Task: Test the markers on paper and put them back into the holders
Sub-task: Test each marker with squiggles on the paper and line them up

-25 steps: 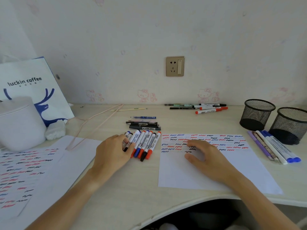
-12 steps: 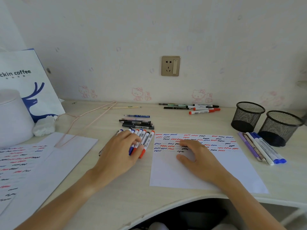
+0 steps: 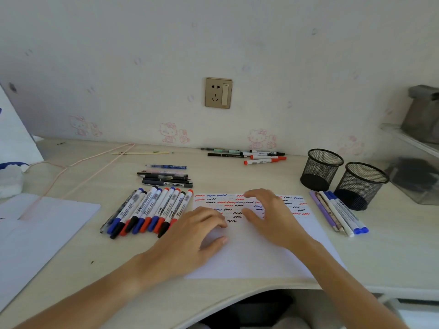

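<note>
Left hand (image 3: 190,236) left markers (image 3: 152,210), hiding paper (image 3: 249,257) edge.

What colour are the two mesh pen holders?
Black, both mesh pen holders, clearest in the head view.

Head-worn view, facing forward and down, close over desk (image 3: 237,302)

White paper (image 3: 251,262): red, blue, black squiggles. Black mesh holders (image 3: 321,169). Beige desk (image 3: 123,262).
</note>
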